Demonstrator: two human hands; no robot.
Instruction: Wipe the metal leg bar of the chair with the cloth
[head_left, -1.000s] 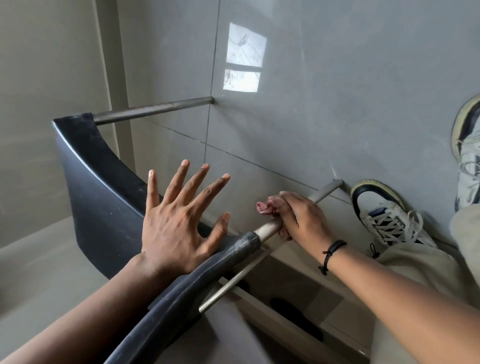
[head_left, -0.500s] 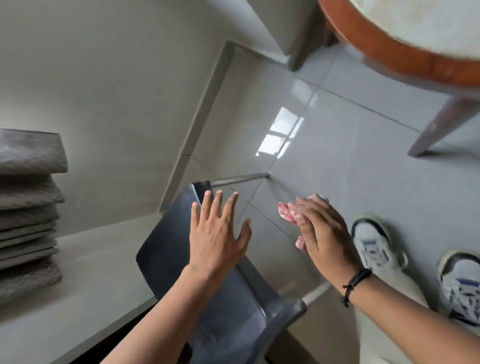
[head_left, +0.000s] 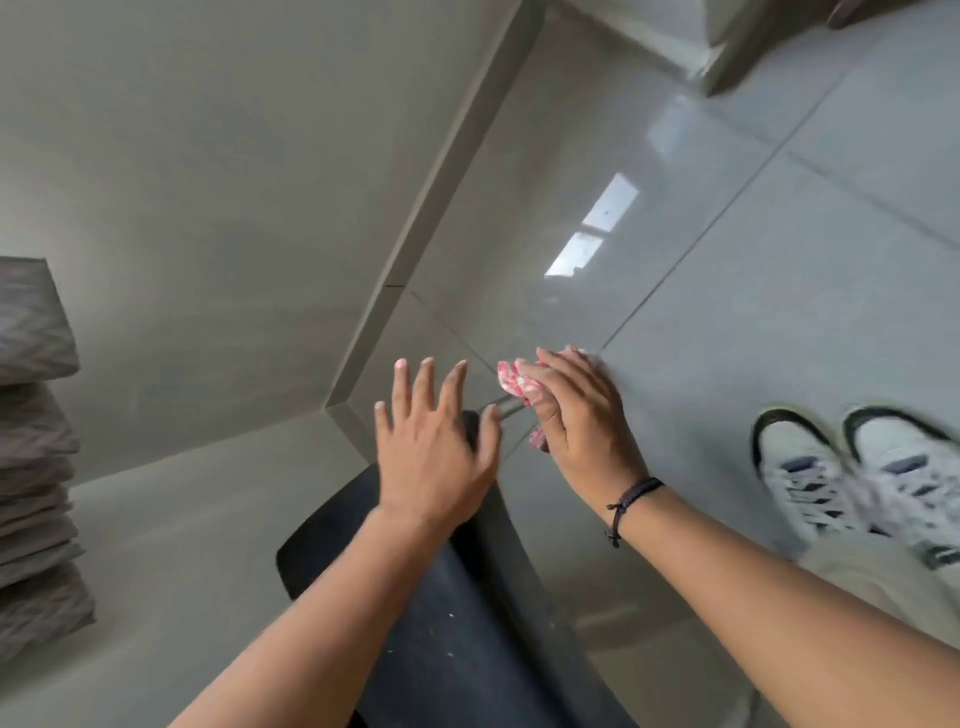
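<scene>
The black plastic chair (head_left: 447, 618) lies tipped below me, its dark shell running from bottom centre up under my hands. A short piece of its metal leg bar (head_left: 506, 404) shows between my two hands. My left hand (head_left: 434, 452) hovers flat over the chair's upper edge, fingers spread, holding nothing. My right hand (head_left: 582, 421) is closed around a red-and-white patterned cloth (head_left: 514, 382), which sits right at the end of the visible bar. The bar's remaining length is hidden behind my hands.
Grey glossy floor tiles (head_left: 727, 312) stretch to the right, with my two white sneakers (head_left: 857, 478) standing on them. A wall with a skirting board (head_left: 426, 218) runs diagonally. Several stacked grey cushions (head_left: 31, 457) sit at the left edge on a low ledge.
The view swung upward and back from the chair. My right hand came off the lower leg bar with the cloth and now sits by another bar. My left hand stayed spread.
</scene>
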